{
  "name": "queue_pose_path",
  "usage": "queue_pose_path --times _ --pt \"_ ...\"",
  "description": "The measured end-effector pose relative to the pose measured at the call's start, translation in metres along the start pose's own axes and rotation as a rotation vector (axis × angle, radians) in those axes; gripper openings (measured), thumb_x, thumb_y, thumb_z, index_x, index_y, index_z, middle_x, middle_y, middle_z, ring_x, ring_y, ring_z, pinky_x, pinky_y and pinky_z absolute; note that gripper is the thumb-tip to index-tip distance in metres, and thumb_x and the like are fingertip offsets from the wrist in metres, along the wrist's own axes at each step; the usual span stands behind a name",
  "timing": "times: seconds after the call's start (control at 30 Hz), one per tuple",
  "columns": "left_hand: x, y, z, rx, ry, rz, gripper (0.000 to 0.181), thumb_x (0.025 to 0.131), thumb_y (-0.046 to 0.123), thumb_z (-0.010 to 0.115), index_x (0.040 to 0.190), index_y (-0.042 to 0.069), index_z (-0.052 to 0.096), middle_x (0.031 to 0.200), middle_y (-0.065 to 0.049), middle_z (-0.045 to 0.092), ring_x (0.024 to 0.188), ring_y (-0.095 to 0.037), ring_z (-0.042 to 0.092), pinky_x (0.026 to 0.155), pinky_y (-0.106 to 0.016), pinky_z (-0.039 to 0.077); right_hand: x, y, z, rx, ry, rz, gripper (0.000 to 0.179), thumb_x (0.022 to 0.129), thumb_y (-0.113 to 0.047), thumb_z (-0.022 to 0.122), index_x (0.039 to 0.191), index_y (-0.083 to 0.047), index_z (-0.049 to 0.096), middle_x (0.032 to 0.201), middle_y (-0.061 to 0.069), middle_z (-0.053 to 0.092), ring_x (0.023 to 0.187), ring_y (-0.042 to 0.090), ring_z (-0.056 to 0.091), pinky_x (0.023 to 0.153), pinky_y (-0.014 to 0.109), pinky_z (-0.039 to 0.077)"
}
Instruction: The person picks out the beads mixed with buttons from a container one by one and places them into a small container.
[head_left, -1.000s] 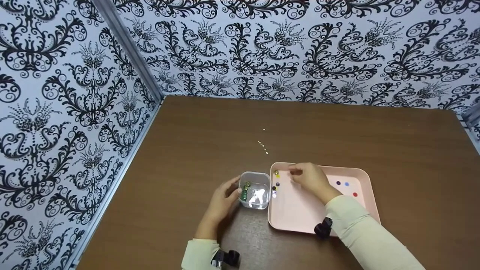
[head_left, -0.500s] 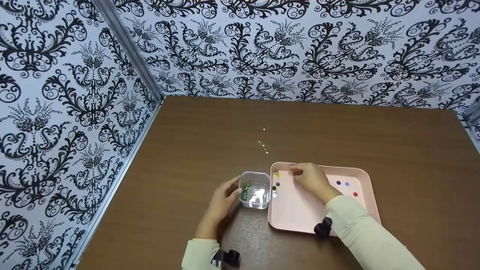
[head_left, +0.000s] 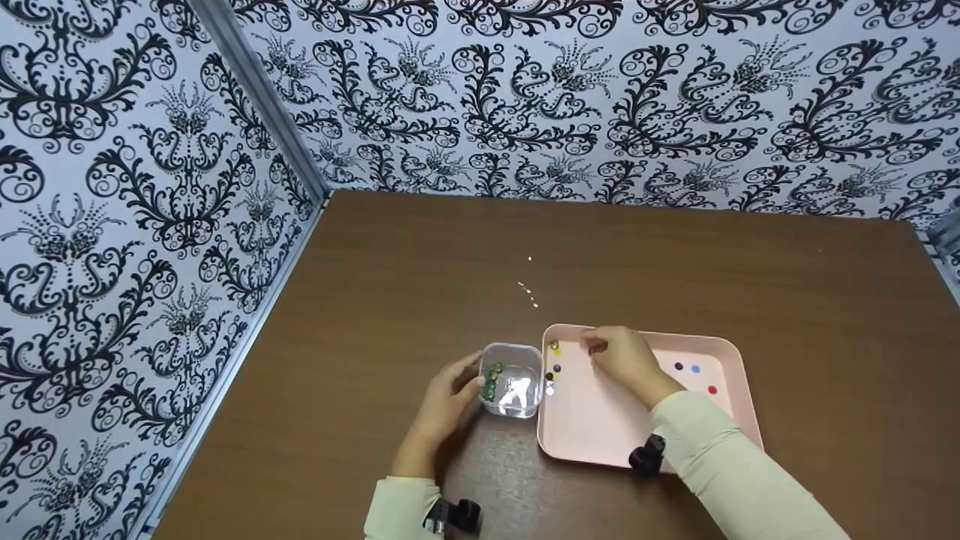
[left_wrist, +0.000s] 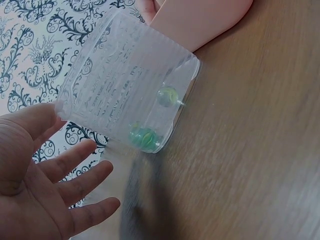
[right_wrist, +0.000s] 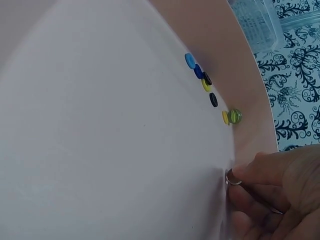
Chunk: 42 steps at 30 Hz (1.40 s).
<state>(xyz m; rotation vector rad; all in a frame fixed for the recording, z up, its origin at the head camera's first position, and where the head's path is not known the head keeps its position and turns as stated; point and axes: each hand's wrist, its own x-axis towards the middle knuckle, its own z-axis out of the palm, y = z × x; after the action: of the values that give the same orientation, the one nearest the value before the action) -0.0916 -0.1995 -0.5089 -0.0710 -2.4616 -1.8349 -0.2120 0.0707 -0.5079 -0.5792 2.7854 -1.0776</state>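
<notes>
My left hand [head_left: 441,405] pinches the near left rim of a clear plastic container [left_wrist: 125,75] between thumb and forefinger; its other fingers stand apart from it. Inside the container, a green marble cluster [left_wrist: 144,139] and a paler marble [left_wrist: 167,96] lie against the wall. Over a pink tray [head_left: 600,435], my right hand [head_left: 624,358] has its fingertips low by the far wall. In the right wrist view they pinch a small shiny marble [right_wrist: 232,177], partly hidden by the fingers. A green marble [right_wrist: 235,116] and a yellow button [right_wrist: 225,117] rest nearby.
Several small buttons lie along the tray's left wall, among them a light blue button [right_wrist: 190,61]. On its right side are a red button [head_left: 712,389] and two others. The brown table [head_left: 360,300] meets patterned walls [head_left: 450,97] behind and left.
The right hand's fingertips shift very slightly to the right at the tray's far wall. Left hand, container and the loose pieces stay as they were.
</notes>
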Motion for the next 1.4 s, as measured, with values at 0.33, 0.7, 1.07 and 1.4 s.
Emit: queue_pose_path --times 0.33,0.7,1.07,1.4 --pt "0.0000 0.0004 0.0009 0.014 0.008 -0.008 0.040 0.093 0.004 0.059 0.130 -0.009 0.053 0.127 -0.031 0.055 0.118 -0.042 0.054 0.103 -0.050 0.042 -0.0006 0.0001 -0.0001 -0.021 0.011 -0.021 0.032 0.072 0.014 0.059 0.100 0.005 0.073 0.089 0.015 0.073 0.087 0.031 0.068 0.082 0.045 0.055" --pt "-0.0017 0.0041 0.0027 -0.046 -0.003 -0.020 0.040 0.093 0.001 0.058 0.131 -0.010 0.051 0.121 -0.031 0.056 0.117 -0.042 0.054 0.101 -0.048 0.045 -0.0020 -0.0004 -0.0013 0.003 -0.010 -0.034 0.027 0.074 0.012 0.063 0.098 0.004 0.072 0.086 0.013 0.072 0.085 0.031 0.068 0.081 0.046 0.054" --pt "-0.0014 0.0038 0.0023 -0.012 0.001 -0.009 0.040 0.093 0.003 0.059 0.130 -0.009 0.053 0.121 -0.030 0.057 0.116 -0.042 0.055 0.100 -0.050 0.045 -0.0033 -0.0040 -0.0030 -0.013 -0.010 -0.015 0.027 0.076 0.008 0.064 0.099 0.001 0.074 0.088 0.012 0.073 0.087 0.031 0.067 0.083 0.047 0.053" --pt "-0.0013 0.0030 0.0015 -0.016 0.005 -0.014 0.040 0.094 0.003 0.058 0.131 -0.009 0.052 0.122 -0.030 0.056 0.116 -0.043 0.054 0.101 -0.050 0.044 -0.0050 -0.0073 -0.0070 0.030 0.020 -0.090 0.024 0.076 0.005 0.064 0.097 0.000 0.074 0.083 0.010 0.072 0.081 0.028 0.067 0.075 0.043 0.054"
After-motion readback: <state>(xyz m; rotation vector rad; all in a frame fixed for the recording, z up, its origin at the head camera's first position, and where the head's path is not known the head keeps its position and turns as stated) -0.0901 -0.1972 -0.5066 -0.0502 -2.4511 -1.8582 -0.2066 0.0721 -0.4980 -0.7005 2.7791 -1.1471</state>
